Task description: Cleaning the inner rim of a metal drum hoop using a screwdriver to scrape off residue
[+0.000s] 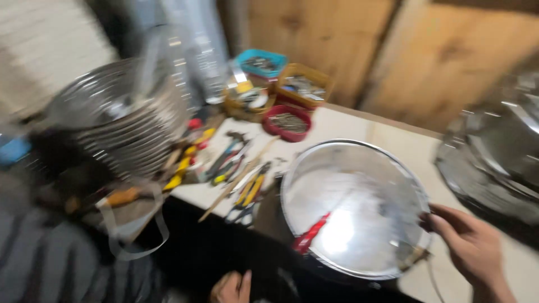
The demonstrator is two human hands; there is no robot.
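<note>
From the head view, blurred by motion: the right hand (469, 247) is gripping the right rim of a big shiny round steel lid (353, 207), fingers curled over the edge and clamped on it. The lid is tilting toward the camera, its polished face catching a bright glare, and it is sitting over a dark pot-like body at the near edge of the pale worktable (393, 140). A small red piece (310, 233) is showing at the lid's lower left edge, on the far side from the right hand.

The left hand (231, 287) is hanging low at the bottom of the frame, below and left of the lid, touching nothing I can make out; whether its fingers are curled or spread, I cannot tell.

Further left of the lid, pliers with yellow handles (251, 191) are lying among other hand tools, and beyond them small trays of screws (287, 122) are sitting. A stack of steel bowls (120, 120) is looming far left.

My reading: the step in hand is steadying or turning the lid by its rim. The next move is calling for a second grip opposite, since one hand on a slick rim could slip.
</note>
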